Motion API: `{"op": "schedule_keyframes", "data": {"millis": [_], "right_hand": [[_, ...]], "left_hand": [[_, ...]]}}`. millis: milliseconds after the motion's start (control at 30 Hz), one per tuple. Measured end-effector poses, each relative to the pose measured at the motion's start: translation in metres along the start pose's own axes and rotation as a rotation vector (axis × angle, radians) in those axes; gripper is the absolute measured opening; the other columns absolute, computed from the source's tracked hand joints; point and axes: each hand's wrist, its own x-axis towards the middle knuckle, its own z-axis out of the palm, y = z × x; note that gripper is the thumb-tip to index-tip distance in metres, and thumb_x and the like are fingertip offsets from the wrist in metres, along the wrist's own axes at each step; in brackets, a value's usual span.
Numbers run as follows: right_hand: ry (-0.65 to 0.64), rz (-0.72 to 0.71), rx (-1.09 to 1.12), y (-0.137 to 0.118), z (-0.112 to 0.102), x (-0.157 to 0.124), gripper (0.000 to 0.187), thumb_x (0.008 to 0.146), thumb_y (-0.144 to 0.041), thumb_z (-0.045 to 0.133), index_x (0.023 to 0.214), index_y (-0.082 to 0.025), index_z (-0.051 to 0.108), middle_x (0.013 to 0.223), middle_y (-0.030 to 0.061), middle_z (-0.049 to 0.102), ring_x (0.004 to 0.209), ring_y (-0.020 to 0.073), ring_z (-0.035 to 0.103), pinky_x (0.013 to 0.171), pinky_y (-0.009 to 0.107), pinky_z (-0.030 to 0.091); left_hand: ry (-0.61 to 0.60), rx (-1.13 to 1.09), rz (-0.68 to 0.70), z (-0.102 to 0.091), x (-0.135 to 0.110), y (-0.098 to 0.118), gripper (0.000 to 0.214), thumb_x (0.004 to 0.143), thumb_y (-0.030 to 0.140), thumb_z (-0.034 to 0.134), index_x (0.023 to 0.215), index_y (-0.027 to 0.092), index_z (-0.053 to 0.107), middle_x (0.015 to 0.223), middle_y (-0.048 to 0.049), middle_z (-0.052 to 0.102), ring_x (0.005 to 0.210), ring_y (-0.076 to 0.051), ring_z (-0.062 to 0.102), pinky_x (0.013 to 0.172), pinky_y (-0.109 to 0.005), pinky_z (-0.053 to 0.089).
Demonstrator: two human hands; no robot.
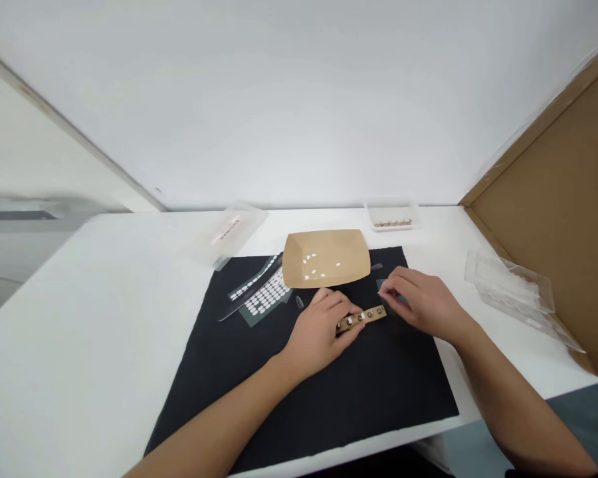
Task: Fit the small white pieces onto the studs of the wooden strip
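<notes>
The left hand (323,325) and right hand (423,302) are bare, and so are the left forearm (229,418) and right forearm (508,392) to the near edge. Blue-grey cloth (585,411) at near right may be clothing.

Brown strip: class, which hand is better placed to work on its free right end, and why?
Probably the right hand: it sits just beside that end. The left hand is busy gripping the other end of the strip on the mat.
</notes>
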Motion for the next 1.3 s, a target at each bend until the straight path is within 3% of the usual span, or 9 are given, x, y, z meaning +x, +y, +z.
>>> {"op": "schedule_keyframes", "data": {"millis": [200,1300], "right_hand": [[-0.134,-0.096,0.038,-0.016,0.002,-0.003,0.012,0.108,-0.021,0.053,0.103,-0.02,0.064,0.095,0.0039,0.068,0.079,0.0168,0.061,0.065,0.029,0.04],[-0.158,-0.141,-0.112,-0.018,0.007,-0.004,0.024,0.112,-0.025,0.046,0.1,-0.018,0.067,0.093,0.0058,0.069,0.078,0.0189,0.061,0.065,0.033,0.04]], "left_hand": [[0.0,0.006,0.011,0.0,0.001,0.001,0.01,0.102,0.029,0.068,0.107,0.023,0.075,0.1,-0.0051,0.073,0.095,-0.023,0.06,0.088,-0.04,0.051],[-0.007,0.011,-0.019,-0.001,0.001,0.004,0.011,0.102,0.031,0.069,0.105,0.023,0.076,0.101,-0.0057,0.073,0.097,-0.024,0.061,0.089,-0.04,0.053]]}}
